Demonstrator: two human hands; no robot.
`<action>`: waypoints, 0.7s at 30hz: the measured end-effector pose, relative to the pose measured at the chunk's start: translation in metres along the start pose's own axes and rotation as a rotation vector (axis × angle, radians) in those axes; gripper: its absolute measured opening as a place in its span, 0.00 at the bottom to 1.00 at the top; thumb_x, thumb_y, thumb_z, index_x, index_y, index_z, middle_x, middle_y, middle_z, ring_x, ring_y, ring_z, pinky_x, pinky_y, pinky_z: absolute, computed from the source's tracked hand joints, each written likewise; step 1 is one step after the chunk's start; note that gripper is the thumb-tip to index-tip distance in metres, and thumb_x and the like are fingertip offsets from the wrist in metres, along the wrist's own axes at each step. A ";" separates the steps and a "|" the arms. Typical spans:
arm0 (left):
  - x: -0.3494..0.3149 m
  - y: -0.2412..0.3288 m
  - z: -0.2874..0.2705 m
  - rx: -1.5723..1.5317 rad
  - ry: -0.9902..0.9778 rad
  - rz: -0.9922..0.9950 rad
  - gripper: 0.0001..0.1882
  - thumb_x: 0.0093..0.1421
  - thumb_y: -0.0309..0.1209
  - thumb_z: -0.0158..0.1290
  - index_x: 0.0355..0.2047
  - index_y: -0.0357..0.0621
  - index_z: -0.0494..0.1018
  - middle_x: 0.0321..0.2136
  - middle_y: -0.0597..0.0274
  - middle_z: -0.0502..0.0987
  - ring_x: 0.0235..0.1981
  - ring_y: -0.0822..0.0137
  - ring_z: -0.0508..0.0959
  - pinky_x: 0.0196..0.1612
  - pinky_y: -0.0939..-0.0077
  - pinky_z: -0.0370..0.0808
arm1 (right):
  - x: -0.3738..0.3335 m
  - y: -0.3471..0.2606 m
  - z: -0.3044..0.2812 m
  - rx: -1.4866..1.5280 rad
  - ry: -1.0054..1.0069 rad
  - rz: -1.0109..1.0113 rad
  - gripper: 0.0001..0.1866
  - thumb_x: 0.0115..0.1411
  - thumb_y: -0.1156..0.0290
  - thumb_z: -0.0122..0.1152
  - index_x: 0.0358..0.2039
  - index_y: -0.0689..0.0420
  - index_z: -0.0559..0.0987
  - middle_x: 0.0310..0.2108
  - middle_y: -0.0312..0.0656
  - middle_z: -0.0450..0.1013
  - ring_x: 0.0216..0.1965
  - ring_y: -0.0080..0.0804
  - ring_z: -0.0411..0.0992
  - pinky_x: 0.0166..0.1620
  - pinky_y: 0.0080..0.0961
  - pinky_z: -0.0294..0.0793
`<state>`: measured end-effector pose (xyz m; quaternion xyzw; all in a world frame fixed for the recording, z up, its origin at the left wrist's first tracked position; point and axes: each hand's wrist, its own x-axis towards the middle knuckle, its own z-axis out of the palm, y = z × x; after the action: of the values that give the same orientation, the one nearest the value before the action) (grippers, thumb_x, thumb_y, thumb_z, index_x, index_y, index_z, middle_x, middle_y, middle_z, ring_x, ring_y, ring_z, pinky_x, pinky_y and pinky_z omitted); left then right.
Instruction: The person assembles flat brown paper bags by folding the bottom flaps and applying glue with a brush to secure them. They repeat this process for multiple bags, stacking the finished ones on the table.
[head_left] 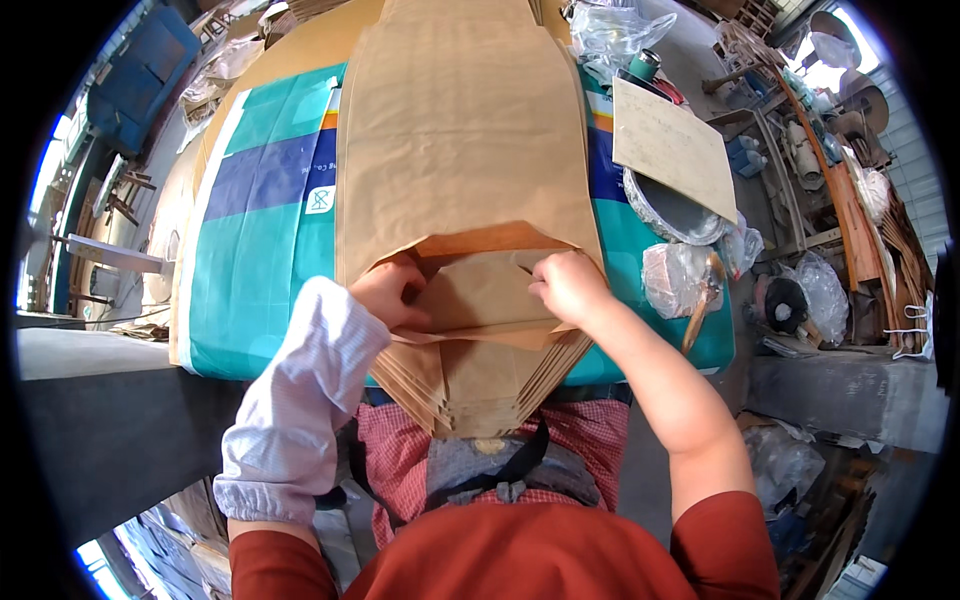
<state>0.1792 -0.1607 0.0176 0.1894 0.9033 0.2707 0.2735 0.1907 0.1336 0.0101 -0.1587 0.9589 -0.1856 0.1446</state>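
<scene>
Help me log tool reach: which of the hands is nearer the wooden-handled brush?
Right. The right hand is at the right side of the paper bag mouth, left of the wooden-handled brush; the left hand is at the mouth's left side, farther.

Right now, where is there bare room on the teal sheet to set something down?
The widest bare patch of teal sheet lies left of the brown paper bags, beyond the sleeved forearm. The right side is crowded: pale board, round basin, wrapped bundle, brush.

The teal-and-blue-covered table (pixel 250 290) bears brown paper bags (pixel 460 130) overhanging its near edge, plus a round basin (pixel 685 212) and a plastic-wrapped bundle (pixel 667 280) near its right edge.
</scene>
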 end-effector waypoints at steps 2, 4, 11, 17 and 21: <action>0.007 -0.005 0.024 -0.013 0.142 -0.119 0.12 0.47 0.33 0.62 0.31 0.40 0.78 0.29 0.50 0.79 0.35 0.51 0.79 0.40 0.63 0.74 | -0.001 -0.011 0.011 -0.157 0.062 0.059 0.10 0.50 0.66 0.66 0.26 0.59 0.77 0.28 0.50 0.77 0.32 0.49 0.77 0.38 0.41 0.76; 0.021 -0.010 0.039 -0.032 0.218 -0.097 0.11 0.50 0.35 0.63 0.28 0.40 0.78 0.27 0.49 0.78 0.33 0.51 0.78 0.37 0.61 0.74 | -0.018 -0.021 0.005 -0.172 0.279 -0.020 0.09 0.50 0.69 0.67 0.25 0.57 0.75 0.25 0.44 0.75 0.31 0.47 0.76 0.34 0.37 0.76; 0.008 -0.007 0.022 -0.196 0.071 0.092 0.22 0.45 0.41 0.67 0.35 0.38 0.77 0.30 0.48 0.78 0.31 0.52 0.78 0.36 0.64 0.75 | -0.133 0.071 -0.060 -0.480 0.607 -0.022 0.13 0.51 0.74 0.59 0.39 0.55 0.79 0.27 0.39 0.68 0.28 0.36 0.73 0.29 0.30 0.74; -0.010 0.036 0.025 0.188 0.068 0.109 0.28 0.39 0.47 0.69 0.29 0.36 0.74 0.45 0.44 0.65 0.45 0.44 0.71 0.48 0.56 0.72 | -0.188 0.171 -0.042 -0.633 0.455 -0.035 0.25 0.51 0.74 0.58 0.53 0.52 0.73 0.33 0.40 0.68 0.34 0.36 0.73 0.32 0.30 0.76; -0.028 0.046 0.027 0.384 0.206 0.157 0.32 0.36 0.51 0.71 0.31 0.37 0.74 0.48 0.42 0.66 0.49 0.44 0.70 0.49 0.55 0.72 | -0.169 0.149 -0.064 -0.362 0.841 -0.078 0.12 0.50 0.75 0.66 0.37 0.54 0.78 0.26 0.38 0.70 0.26 0.37 0.73 0.29 0.31 0.74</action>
<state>0.2266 -0.1281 0.0367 0.2789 0.9439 0.1323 0.1172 0.2851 0.3451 0.0435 -0.1282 0.9447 -0.0684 -0.2941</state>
